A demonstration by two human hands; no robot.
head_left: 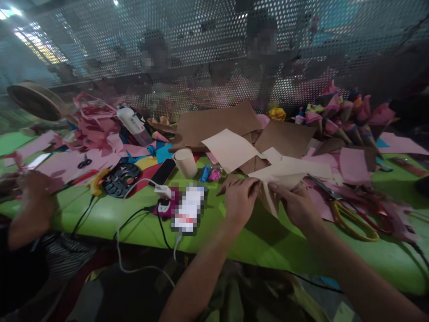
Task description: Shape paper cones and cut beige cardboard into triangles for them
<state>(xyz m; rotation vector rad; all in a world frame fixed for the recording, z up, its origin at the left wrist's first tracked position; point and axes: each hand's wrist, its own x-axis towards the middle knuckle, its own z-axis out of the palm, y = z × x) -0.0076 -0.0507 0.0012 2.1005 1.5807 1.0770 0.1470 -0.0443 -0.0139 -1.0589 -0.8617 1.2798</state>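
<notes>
Between my two hands hangs a piece of cream paper (pixel 270 201), folded or bent so that its lower part points down. My left hand (pixel 238 197) pinches its left side, fingers closed. At its other side my right hand (pixel 298 203) grips the edge with thumb and fingers together. Behind the hands lie a cream paper sheet (pixel 231 150) and brown cardboard (pixel 214 123). Scissors with yellow handles (pixel 351 223) rest beside my right hand.
A phone (pixel 189 209), a purple power socket (pixel 166 208) with cables, and a paper roll (pixel 185 163) stand left of my hands. Paper cones (pixel 348 116) pile up at the back right. Another person's hand (pixel 31 188) works at far left. A perforated metal screen (pixel 208 58) bounds the table.
</notes>
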